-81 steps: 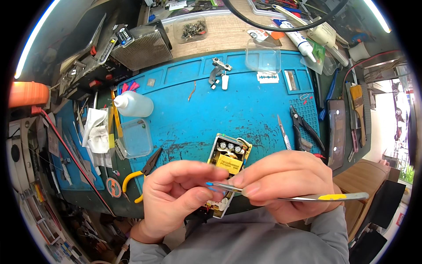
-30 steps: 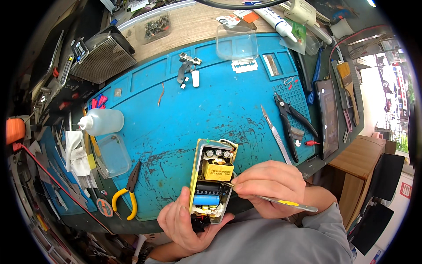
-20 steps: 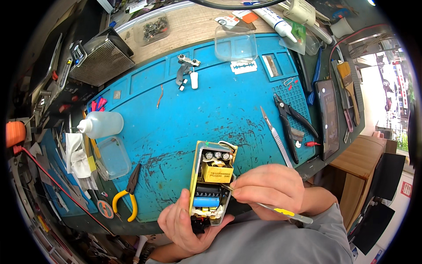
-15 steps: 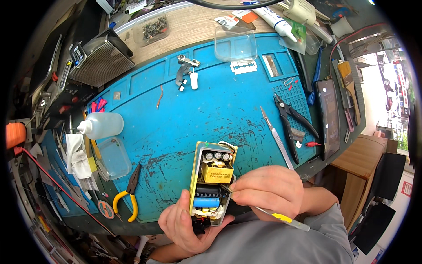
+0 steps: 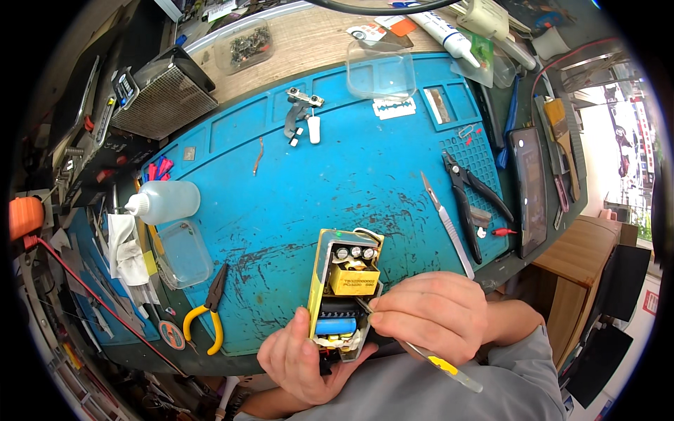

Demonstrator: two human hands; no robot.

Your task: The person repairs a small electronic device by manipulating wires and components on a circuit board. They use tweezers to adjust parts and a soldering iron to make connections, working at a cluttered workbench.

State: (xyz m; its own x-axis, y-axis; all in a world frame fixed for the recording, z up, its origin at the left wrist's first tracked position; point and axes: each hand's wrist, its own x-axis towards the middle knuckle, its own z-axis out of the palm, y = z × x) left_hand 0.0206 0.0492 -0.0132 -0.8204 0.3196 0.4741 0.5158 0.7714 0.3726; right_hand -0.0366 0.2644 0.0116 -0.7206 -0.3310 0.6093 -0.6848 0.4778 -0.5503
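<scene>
My left hand [image 5: 298, 368] grips the lower end of an opened power supply [image 5: 317, 270], its circuit side facing up. Inside its yellow-edged case show a yellow transformer [image 5: 354, 281], a blue cylindrical capacitor [image 5: 335, 326], a black part, and several small round capacitors at the top. From the right, my right hand [image 5: 428, 316] pinches a slim metal tool with a yellow-marked end [image 5: 444, 365]. The tool's tip meets the power supply's right side, just below the transformer. My fingers partly hide the tool, so its exact kind is unclear.
On the blue work mat [image 5: 295, 203] lie yellow-handled pliers [image 5: 207, 312], a scalpel [image 5: 449, 228] and black cutters [image 5: 463, 203]. A squeeze bottle [image 5: 165, 200] and a clear plastic box [image 5: 184, 254] stand at left. A phone [image 5: 528, 189] lies at right; a razor blade [image 5: 394, 107] lies farther back.
The power supply has tilted slightly in my left hand, showing more of its left case wall. The tool remains below the transformer. The whole view has shifted a little.
</scene>
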